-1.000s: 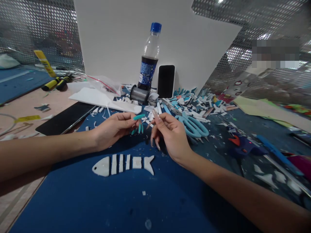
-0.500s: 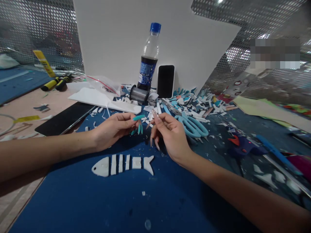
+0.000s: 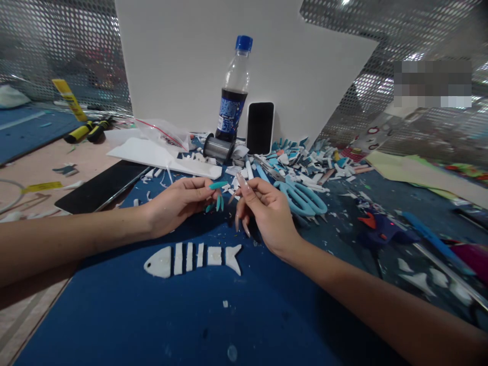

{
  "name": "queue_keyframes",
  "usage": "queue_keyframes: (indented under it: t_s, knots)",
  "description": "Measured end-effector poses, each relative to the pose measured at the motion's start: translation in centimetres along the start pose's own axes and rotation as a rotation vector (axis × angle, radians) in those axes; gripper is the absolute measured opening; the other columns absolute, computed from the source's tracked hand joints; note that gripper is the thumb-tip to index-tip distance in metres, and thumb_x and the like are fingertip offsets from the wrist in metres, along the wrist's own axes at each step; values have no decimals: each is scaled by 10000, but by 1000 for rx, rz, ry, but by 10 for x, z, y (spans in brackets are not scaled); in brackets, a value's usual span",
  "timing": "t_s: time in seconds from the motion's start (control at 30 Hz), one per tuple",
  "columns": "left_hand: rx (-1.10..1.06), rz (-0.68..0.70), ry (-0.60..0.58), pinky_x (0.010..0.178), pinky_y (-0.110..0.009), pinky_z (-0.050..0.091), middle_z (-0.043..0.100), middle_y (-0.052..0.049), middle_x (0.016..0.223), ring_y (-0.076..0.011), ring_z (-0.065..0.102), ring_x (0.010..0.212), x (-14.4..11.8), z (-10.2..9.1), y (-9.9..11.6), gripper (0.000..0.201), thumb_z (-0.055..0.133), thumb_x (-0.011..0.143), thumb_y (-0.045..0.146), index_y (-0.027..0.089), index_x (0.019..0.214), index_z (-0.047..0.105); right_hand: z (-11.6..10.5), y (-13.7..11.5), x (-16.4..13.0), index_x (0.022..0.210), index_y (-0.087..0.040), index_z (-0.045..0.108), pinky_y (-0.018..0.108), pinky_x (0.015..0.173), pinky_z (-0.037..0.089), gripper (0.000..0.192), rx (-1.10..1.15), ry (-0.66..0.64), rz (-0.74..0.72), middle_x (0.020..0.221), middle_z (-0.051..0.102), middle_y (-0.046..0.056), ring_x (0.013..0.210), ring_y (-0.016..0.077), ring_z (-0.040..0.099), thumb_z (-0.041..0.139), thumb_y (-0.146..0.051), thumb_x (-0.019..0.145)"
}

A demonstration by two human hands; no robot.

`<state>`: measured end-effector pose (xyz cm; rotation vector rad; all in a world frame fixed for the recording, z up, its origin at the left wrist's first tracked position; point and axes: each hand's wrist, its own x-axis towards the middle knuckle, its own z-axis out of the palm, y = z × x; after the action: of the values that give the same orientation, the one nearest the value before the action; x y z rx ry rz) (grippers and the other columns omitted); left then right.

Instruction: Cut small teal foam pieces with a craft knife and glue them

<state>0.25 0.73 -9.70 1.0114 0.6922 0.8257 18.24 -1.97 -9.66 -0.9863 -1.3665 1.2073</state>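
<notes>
Bkgd: silver perforated sheeting (image 3: 68,51), w/ lg. white panel (image 3: 183,61) upright at rear. Work surface = dark blue mat (image 3: 133,315), small white crumbs scattered on it.

Both hands raised over mid-mat, facing each other, narrow gap btwn fingertips. L hand (image 3: 178,206): thumb + fingers drawn tog. in a pinch, teal nails pointing R; can't tell if anything is held. R hand (image 3: 269,211): thumb near index tip, other fingers curled down, beige-pink nails; contents too small to make out, so grip can't be confirmed.

Fish-shaped set, white pcs., lies flat on mat just on the near side of hands, neither hand touching it. Order L→R: head pc. (image 3: 158,262) w/ dark eye spot, three narrow strips (image 3: 178,258), squarish block (image 3: 214,255), forked tail pc. (image 3: 233,259). Gaps btwn all.

Behind hands: pile of white/blue scraps (image 3: 305,162); lt. blue scissors (image 3: 303,197) lie just beyond R hand, blades toward pile. Bottle (image 3: 231,109), blue cap, part-filled w/ dark liquid; grey spool (image 3: 218,148) at its base. Phone (image 3: 260,128) upright nr. panel, screen black.

Far L: yellow-black tools (image 3: 88,131); dark flat slab (image 3: 102,187) nearer. R side: dark purple tool (image 3: 385,230) w/ orange-red part, well apart from hands.
</notes>
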Motion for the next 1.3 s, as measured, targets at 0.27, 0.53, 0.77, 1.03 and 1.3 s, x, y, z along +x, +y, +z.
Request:
queue_keyframes:
  t_s: [0.27,0.53,0.77,1.03,1.3]
  knots:
    - [-10,-6,-1,671,-213,371,571,15,688,-79,493,659,0,2,2,118,642,772,207,132,685,613,0,0,0,740,-189,553,150,250,368,220,13,-1,-12,456,531,-61,294,69,469,562,-373,860]
    - [1,-3,25,676,-206,381,576,13,688,-78,499,662,0,2,1,108,652,760,197,131,682,618,-1,1,0,737,-191,554,146,253,369,225,13,23,-7,462,526,-61,295,58,458,577,-384,849]
    - [7,1,24,672,-208,379,574,9,694,-79,502,663,0,2,1,123,653,761,203,131,670,614,0,1,0,737,-193,558,140,255,365,226,6,18,-14,461,522,-61,298,55,453,577,-390,847]
    - [12,1,24,653,-204,376,566,9,680,-78,493,649,0,2,2,127,661,751,207,129,664,611,0,-1,0,738,-191,555,141,266,368,232,-5,22,-5,467,526,-57,309,55,458,577,-396,845]
    - [11,-5,22,668,-207,386,570,10,692,-82,499,657,-1,2,1,127,662,754,221,135,676,611,-1,1,0,746,-187,559,139,272,356,238,-15,23,-3,467,524,-58,312,52,453,571,-401,849]
